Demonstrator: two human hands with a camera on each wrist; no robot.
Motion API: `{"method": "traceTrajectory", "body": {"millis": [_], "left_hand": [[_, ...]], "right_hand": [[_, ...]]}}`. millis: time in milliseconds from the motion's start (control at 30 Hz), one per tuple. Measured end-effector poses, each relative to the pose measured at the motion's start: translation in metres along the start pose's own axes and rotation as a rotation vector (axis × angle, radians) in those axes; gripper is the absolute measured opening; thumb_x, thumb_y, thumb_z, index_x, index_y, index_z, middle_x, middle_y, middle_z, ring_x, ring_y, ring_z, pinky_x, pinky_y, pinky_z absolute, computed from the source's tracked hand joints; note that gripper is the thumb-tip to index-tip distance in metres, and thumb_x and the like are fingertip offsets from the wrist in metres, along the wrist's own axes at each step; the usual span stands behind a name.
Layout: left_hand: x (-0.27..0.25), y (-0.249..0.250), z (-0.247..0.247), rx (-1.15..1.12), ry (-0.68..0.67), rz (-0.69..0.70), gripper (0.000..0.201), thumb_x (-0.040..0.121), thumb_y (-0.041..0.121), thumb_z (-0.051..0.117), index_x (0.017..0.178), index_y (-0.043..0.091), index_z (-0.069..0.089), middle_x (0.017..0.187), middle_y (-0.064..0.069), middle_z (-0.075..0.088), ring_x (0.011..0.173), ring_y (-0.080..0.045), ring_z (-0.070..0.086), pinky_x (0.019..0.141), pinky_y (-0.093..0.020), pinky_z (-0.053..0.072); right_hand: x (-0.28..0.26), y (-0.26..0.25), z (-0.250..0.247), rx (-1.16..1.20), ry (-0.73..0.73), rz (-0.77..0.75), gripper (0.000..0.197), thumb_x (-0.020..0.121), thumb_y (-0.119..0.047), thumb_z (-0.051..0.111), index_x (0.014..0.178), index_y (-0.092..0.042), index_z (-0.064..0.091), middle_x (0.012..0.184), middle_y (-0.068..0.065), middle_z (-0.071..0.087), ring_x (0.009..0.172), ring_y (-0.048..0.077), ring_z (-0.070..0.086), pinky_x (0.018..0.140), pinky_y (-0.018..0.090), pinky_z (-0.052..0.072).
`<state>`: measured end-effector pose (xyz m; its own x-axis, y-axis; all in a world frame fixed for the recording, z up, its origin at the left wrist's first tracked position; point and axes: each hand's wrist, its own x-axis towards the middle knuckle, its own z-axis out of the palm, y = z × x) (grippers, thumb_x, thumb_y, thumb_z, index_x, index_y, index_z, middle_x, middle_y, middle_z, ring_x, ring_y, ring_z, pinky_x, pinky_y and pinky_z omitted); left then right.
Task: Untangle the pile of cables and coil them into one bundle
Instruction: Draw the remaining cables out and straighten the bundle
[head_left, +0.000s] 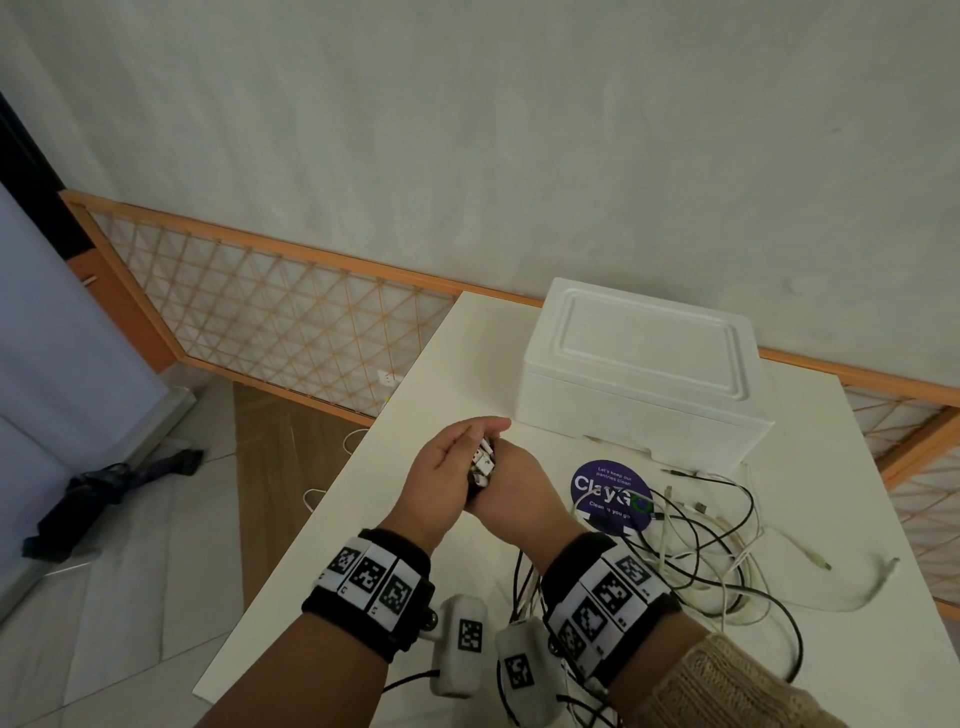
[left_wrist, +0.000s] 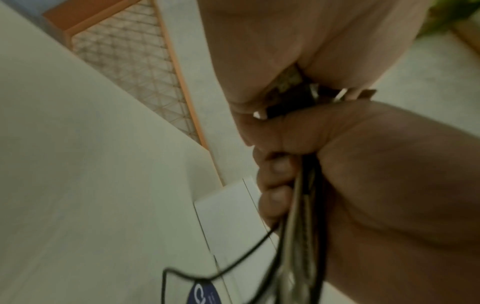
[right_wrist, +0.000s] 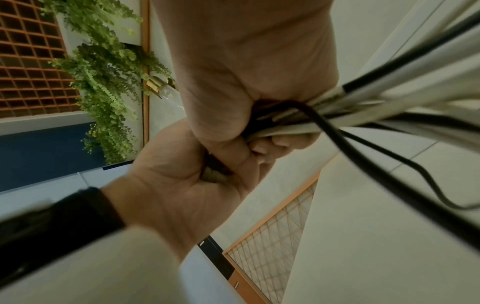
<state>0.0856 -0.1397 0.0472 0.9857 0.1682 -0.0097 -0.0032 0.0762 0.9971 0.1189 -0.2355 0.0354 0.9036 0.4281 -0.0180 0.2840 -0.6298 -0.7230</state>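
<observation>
A bunch of black and white cables (head_left: 701, 540) lies tangled on the white table (head_left: 363, 545) to the right of my hands. My right hand (head_left: 519, 493) is a fist round the gathered strands, clear in the right wrist view (right_wrist: 246, 61), with cables (right_wrist: 376, 107) fanning out of it. The plug ends (head_left: 483, 462) stick out of that fist. My left hand (head_left: 447, 467) is cupped over them, thumb and palm closing on the plugs (left_wrist: 291, 88). Both hands are raised above the table's left part.
A white foam box (head_left: 644, 364) stands at the back of the table, with a round purple sticker (head_left: 613, 493) in front of it. The table's left edge is close to my left hand. A wooden lattice fence (head_left: 270, 312) runs behind. A dark cloth (head_left: 104, 499) lies on the floor.
</observation>
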Motion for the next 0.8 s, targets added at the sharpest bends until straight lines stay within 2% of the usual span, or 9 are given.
{"method": "traceTrajectory", "body": {"millis": [67, 100, 233, 367, 467, 567, 700, 767, 800], "left_hand": [[0.002, -0.002, -0.002, 0.024, -0.1, -0.06, 0.033, 0.097, 0.04, 0.045, 0.111, 0.022, 0.069, 0.105, 0.009, 0.07, 0.101, -0.004, 0.062, 0.082, -0.018, 0.05], [0.003, -0.003, -0.002, 0.062, -0.117, -0.062, 0.032, 0.094, 0.042, 0.048, 0.108, 0.023, 0.069, 0.104, 0.011, 0.069, 0.098, -0.003, 0.062, 0.081, -0.018, 0.05], [0.003, -0.009, 0.005, 0.207, 0.064, -0.005, 0.018, 0.095, 0.019, 0.054, 0.091, 0.023, 0.072, 0.095, 0.014, 0.071, 0.092, 0.001, 0.063, 0.085, -0.021, 0.048], [0.002, -0.018, 0.006, 0.162, 0.181, -0.062, 0.021, 0.095, 0.017, 0.052, 0.094, 0.029, 0.069, 0.098, 0.012, 0.071, 0.096, -0.006, 0.064, 0.089, -0.028, 0.051], [0.003, -0.018, 0.007, 0.229, 0.206, -0.11, 0.018, 0.094, 0.021, 0.05, 0.09, 0.03, 0.065, 0.093, 0.009, 0.069, 0.091, -0.01, 0.064, 0.08, -0.027, 0.052], [0.003, -0.017, 0.006, 0.309, 0.247, -0.034, 0.016, 0.093, 0.017, 0.051, 0.087, 0.024, 0.064, 0.086, 0.008, 0.068, 0.083, -0.008, 0.063, 0.071, -0.022, 0.048], [0.005, -0.026, 0.0, 0.376, 0.286, -0.017, 0.018, 0.092, 0.016, 0.051, 0.082, 0.016, 0.065, 0.077, 0.004, 0.066, 0.074, -0.011, 0.06, 0.066, -0.023, 0.045], [0.006, -0.029, -0.002, 0.409, 0.29, -0.026, 0.02, 0.092, 0.015, 0.051, 0.077, 0.015, 0.064, 0.071, 0.004, 0.063, 0.068, -0.009, 0.057, 0.06, -0.017, 0.041], [0.006, -0.029, -0.002, 0.427, 0.289, -0.024, 0.02, 0.091, 0.014, 0.051, 0.075, 0.014, 0.063, 0.068, 0.004, 0.062, 0.065, -0.008, 0.055, 0.056, -0.014, 0.039]], "right_hand": [[0.0, 0.002, 0.001, -0.143, -0.013, -0.006, 0.016, 0.083, -0.013, 0.056, 0.098, -0.01, 0.058, 0.082, 0.001, 0.055, 0.08, 0.021, 0.059, 0.061, 0.026, 0.041], [0.0, 0.003, 0.001, -0.23, -0.033, -0.053, 0.015, 0.084, -0.011, 0.052, 0.098, -0.009, 0.058, 0.085, 0.005, 0.056, 0.083, 0.023, 0.059, 0.062, 0.026, 0.037], [-0.002, -0.002, 0.0, -0.365, -0.058, -0.201, 0.027, 0.091, -0.01, 0.041, 0.111, -0.009, 0.06, 0.106, 0.009, 0.064, 0.095, 0.024, 0.06, 0.07, 0.024, 0.035], [-0.008, 0.0, 0.006, -0.342, 0.061, 0.006, 0.035, 0.089, -0.018, 0.044, 0.123, -0.008, 0.04, 0.091, 0.002, 0.056, 0.082, 0.022, 0.066, 0.056, 0.026, 0.038], [-0.011, 0.0, 0.012, -0.445, 0.061, 0.018, 0.044, 0.09, -0.016, 0.043, 0.13, -0.004, 0.03, 0.088, 0.001, 0.048, 0.076, 0.021, 0.067, 0.048, 0.025, 0.033], [-0.013, -0.003, 0.014, -0.397, 0.039, 0.013, 0.046, 0.089, -0.015, 0.046, 0.129, -0.004, 0.024, 0.103, 0.005, 0.057, 0.081, 0.022, 0.066, 0.056, 0.028, 0.04], [-0.01, -0.001, 0.018, -0.503, -0.006, -0.069, 0.049, 0.088, -0.015, 0.046, 0.134, -0.009, 0.031, 0.13, 0.009, 0.033, 0.086, 0.02, 0.048, 0.057, 0.03, 0.041], [-0.008, 0.002, 0.02, -0.452, -0.053, -0.075, 0.048, 0.087, -0.017, 0.048, 0.133, -0.011, 0.035, 0.126, 0.005, 0.036, 0.081, 0.016, 0.043, 0.06, 0.029, 0.043], [-0.008, 0.001, 0.019, -0.347, -0.07, -0.059, 0.048, 0.085, -0.016, 0.051, 0.131, -0.012, 0.035, 0.115, 0.001, 0.043, 0.078, 0.015, 0.046, 0.061, 0.027, 0.044]]}}
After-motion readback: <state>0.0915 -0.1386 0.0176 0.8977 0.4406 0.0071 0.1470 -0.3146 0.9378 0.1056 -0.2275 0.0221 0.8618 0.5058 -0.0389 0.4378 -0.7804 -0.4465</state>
